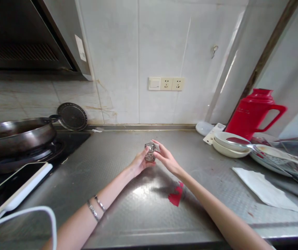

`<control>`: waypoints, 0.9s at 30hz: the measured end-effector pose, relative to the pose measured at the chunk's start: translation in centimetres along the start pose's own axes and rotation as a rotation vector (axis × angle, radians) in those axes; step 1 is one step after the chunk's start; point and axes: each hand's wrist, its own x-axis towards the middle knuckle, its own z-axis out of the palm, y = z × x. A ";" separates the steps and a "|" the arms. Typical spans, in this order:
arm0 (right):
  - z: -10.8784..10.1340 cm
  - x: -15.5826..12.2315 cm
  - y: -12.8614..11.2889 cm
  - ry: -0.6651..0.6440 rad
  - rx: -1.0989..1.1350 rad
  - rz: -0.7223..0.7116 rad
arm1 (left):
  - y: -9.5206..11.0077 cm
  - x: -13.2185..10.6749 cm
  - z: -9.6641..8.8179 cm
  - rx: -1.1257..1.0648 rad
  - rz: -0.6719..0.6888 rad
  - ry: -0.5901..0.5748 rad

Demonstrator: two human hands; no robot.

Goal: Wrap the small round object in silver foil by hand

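Note:
My left hand (139, 163) grips a small block (149, 156) in shiny, crinkled silvery-dark wrapping, thumb on its near face and fingers beneath. Its exact kind does not show. My right hand (167, 158) is at the block's right side, thumb and forefinger closed on a small pale flap (157, 148) that appears to stick out from it. Both hands are raised over the metal counter (117, 146). A torn piece of red paper or film (175, 196) lies on the counter, near my right forearm.
At left, a pan (18, 133) sits on the stove, with a phone (16, 191) and white cable (44, 209) nearer me. On the right are a red thermos jug (253, 113), stacked bowls (229, 150), plates with utensils, and a white paper sheet (266, 191).

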 end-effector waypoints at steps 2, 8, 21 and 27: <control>0.2 -0.1 0.3 -0.020 -0.017 -0.034 | 0.1 0.0 0.0 -0.011 0.009 -0.008; 0.5 0.0 1.4 0.001 0.003 -0.033 | -0.1 -0.2 0.1 0.024 -0.034 -0.091; 0.8 0.4 -0.1 0.143 0.257 0.252 | 1.1 0.4 -1.1 0.495 0.331 -0.083; 1.5 0.1 -0.1 0.129 0.190 0.209 | 0.4 -0.1 -0.3 0.626 0.410 -0.097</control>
